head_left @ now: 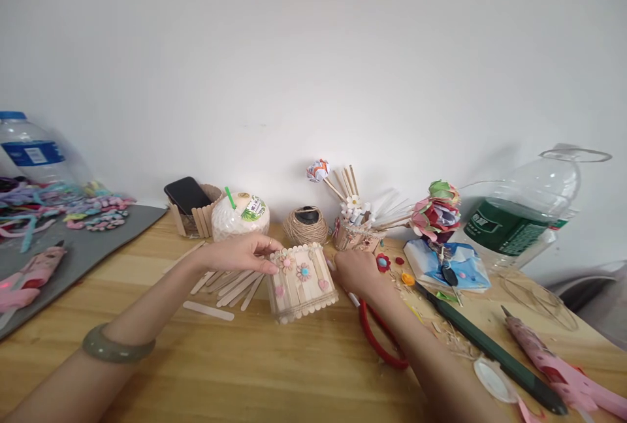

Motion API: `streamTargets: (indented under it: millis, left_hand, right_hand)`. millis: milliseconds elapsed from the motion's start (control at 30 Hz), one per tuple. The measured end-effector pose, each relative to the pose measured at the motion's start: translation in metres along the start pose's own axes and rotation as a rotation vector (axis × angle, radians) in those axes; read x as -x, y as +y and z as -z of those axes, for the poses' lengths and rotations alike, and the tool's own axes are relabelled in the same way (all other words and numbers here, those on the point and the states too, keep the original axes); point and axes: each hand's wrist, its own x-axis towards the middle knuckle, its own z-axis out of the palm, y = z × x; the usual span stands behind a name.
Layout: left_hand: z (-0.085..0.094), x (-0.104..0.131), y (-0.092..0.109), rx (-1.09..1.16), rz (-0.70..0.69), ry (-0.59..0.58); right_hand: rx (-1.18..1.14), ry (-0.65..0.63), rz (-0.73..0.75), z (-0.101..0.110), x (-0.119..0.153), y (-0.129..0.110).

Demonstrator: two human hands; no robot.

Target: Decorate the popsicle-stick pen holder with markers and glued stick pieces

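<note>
In my left hand (255, 253) is a small box made of craft sticks (306, 286), tilted above the table. The thumb lies on its front near the top left corner, and the other fingers go behind it. Flower and heart decorations sit on its face, with twine along its lower edge. My right hand (353, 271) is closed just right of the box; its fingertips are mostly hidden, so what they hold cannot be made out. Under the right wrist lie red-handled scissors (372, 335). Loose craft sticks (238, 289) spread left of the box.
Along the wall stand a stick holder with a phone (187, 194), a coconut with a green straw (235, 220), a twine ball (306, 225) and a decorated stick cup (357, 237). Rightward lie a dark green long tool (490, 344) and a pink glue gun (543, 358).
</note>
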Motion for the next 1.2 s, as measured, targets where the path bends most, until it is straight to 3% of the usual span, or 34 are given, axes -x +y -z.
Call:
streamTargets:
  millis: [100, 300, 433, 500, 667, 867, 967, 1100, 1200]
  left_hand:
    - [-0.004, -0.001, 0.0, 0.111, -0.032, -0.032]
    - [-0.026, -0.014, -0.008, 0.267, -0.082, -0.029]
    - [-0.041, -0.022, -0.011, 0.336, -0.096, 0.004]
    - [-0.045, -0.025, -0.009, 0.344, -0.093, 0.094]
    - [-0.054, -0.021, 0.013, 0.237, -0.211, 0.518]
    - [-0.069, -0.01, 0.044, -0.568, -0.357, 0.766]
    - [-0.076, -0.006, 0.049, -0.887, -0.449, 0.818]
    - [-0.081, -0.001, 0.058, -0.938, -0.461, 0.782]
    - [-0.081, 0.006, 0.071, -0.738, -0.455, 0.615]
  right_hand:
    - [-0.076, 0.034, -0.033, 0.008, -0.001, 0.005]
    - [-0.448, 0.244, -0.054, 0.062, 0.02, 0.024]
    - [-0.875, 0.28, 0.1, 0.074, 0.031, 0.021]
    - [-1.138, 0.25, 0.177, 0.071, 0.032, 0.015]
    - [-1.61, 0.154, 0.248, 0.065, 0.029, 0.001]
    - [-1.699, -0.055, 0.28, 0.065, 0.037, -0.01]
    - [-1.65, -0.061, 0.377, 0.061, 0.044, -0.02]
    - [-1.566, 0.139, 0.415, 0.062, 0.056, -0.032]
    - [-1.52, 0.25, 0.447, 0.066, 0.067, -0.035]
